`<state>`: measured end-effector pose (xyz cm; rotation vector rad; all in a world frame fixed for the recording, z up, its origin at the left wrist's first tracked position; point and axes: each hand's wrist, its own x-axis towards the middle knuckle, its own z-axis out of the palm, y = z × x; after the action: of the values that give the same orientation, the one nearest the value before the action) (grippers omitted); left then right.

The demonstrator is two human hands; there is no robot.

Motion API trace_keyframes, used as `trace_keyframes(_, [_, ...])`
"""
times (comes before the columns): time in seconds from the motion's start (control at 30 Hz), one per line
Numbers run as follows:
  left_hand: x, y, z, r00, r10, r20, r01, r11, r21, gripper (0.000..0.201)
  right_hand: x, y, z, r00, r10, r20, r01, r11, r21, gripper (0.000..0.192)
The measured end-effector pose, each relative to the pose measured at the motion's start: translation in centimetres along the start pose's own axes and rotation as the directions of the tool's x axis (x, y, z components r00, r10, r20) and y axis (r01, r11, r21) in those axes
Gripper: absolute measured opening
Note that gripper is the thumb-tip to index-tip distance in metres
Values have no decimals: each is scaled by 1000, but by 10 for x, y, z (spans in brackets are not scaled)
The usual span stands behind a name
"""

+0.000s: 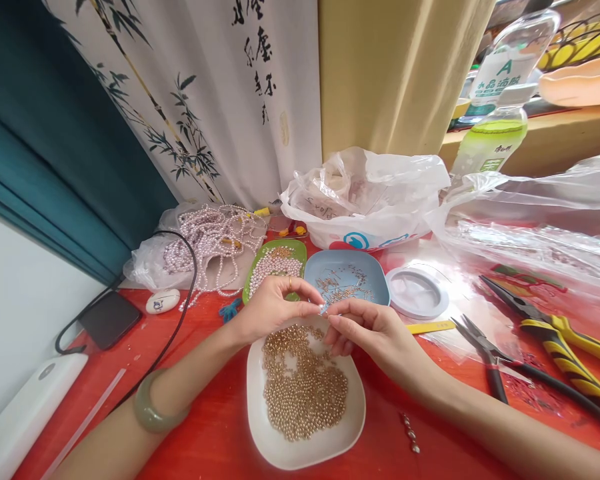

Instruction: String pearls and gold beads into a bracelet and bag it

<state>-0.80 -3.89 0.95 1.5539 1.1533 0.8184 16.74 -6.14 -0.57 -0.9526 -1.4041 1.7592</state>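
Over the far rim of a white dish (257, 427) full of gold beads (310, 393), my two hands meet fingertip to fingertip. My left hand (275, 299) pinches a tiny pale-blue piece (323, 308) between thumb and forefinger. My right hand (363, 327) is closed too, its thumb and forefinger pressed together at the same spot; what it grips is too small to make out. Just behind the hands are a blue dish (347, 263) with small metal pins and a green dish (300, 250) with pink and gold beads.
Pearl strands (205, 233) lie heaped at the back left, near a black cable (194, 287) and a phone (111, 319). Black-handled pliers (487, 347) and yellow-black pliers (550, 327) rest at right. A plastic bag (370, 180) stands behind; a short bead string (410, 433) lies in front.
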Motion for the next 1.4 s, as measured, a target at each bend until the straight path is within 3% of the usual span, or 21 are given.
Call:
trace_keyframes(0.27, [0, 0, 0, 1000, 14, -3, -14, 999, 34, 8, 1, 3, 0, 1000, -12, -16, 13, 1000, 25, 9])
trace_keyframes(0.6, [3, -4, -5, 999, -34, -21, 33, 999, -41, 11, 1, 6, -1, 999, -51, 11, 51, 999, 5, 26])
trace_keyframes(0.77, [2, 0, -4, 999, 7, -36, -8, 1000, -10, 7, 2, 11, -2, 997, -76, 22, 76, 997, 20, 30])
trace_keyframes(1.17, [-2, 5, 1, 1000, 2, -17, -2, 999, -34, 7, 0, 4, -2, 999, -42, 33, 41, 999, 25, 22])
trace_keyframes(1.4, [-4, 10, 1, 991, 128, -28, -129, 992, -7, 3, -3, -3, 0, 999, -29, -33, 29, 999, 12, 16])
